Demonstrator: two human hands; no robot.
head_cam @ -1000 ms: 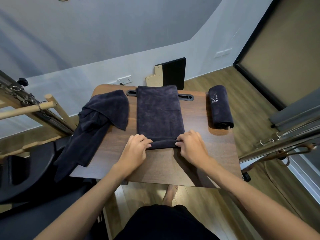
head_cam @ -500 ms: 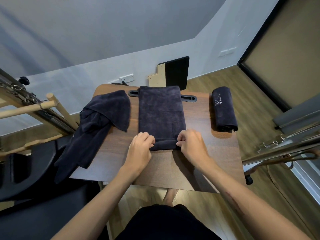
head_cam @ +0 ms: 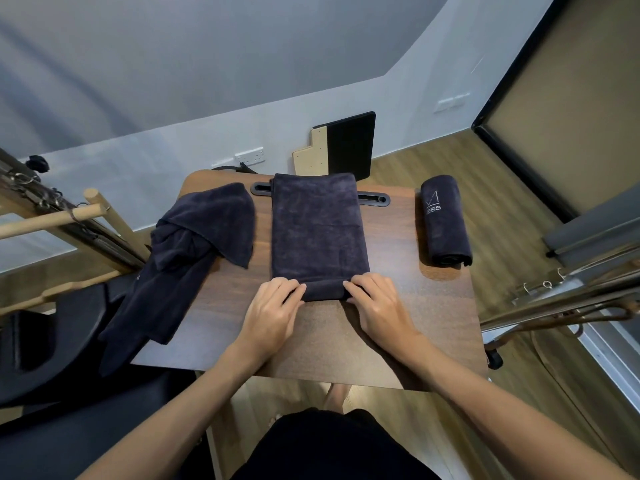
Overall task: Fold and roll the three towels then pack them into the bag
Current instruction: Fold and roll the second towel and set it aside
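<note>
Both hands have pushed the roll slightly farther up the folded towel [head_cam: 317,230] since 0.5 s ago, so the rolled part at its near end is a little thicker. The left hand [head_cam: 273,308] curls its fingers over the left end of that roll and grips it; the right hand [head_cam: 379,306] does the same at the right end. This towel lies flat down the middle of the wooden table [head_cam: 398,341], its far edge covering part of the black slot [head_cam: 375,199] at the table's back. Right of the folded towel, well apart, lies 1 finished rolled towel [head_cam: 445,223] with pale lettering on it, near the table's right edge. Left of the folded towel sits 1 crumpled towel [head_cam: 194,247], draping off the table's left edge.
</note>
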